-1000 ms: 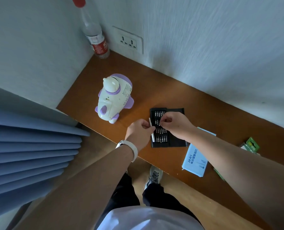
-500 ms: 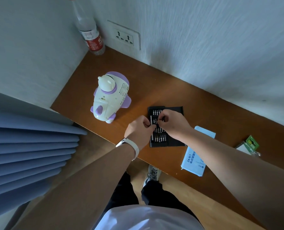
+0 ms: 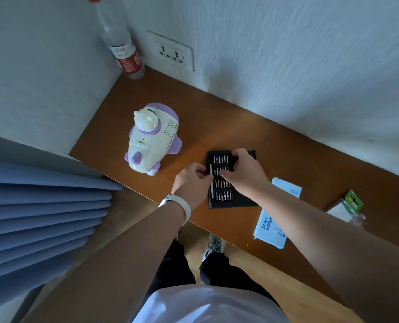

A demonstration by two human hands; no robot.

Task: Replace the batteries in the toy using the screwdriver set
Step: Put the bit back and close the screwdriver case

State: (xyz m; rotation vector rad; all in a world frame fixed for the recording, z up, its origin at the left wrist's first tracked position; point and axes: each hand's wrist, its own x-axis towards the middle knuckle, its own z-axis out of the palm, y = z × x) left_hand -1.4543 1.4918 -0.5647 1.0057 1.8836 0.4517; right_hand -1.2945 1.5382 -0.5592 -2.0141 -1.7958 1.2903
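The right part of the black screwdriver set [image 3: 224,183], at frame centre on the brown counter [image 3: 217,127], is hidden by the right hand [image 3: 244,174], whose fingers are curled over the bit rows (whether a bit is pinched cannot be told). The silver driver handle [image 3: 211,180] is laid along the case's left edge, its long axis running up and down the frame; beside it the left hand [image 3: 190,183] is held with fingers pressed together. The toy [image 3: 152,141] is seen left of centre, nose pointing toward the upper left.
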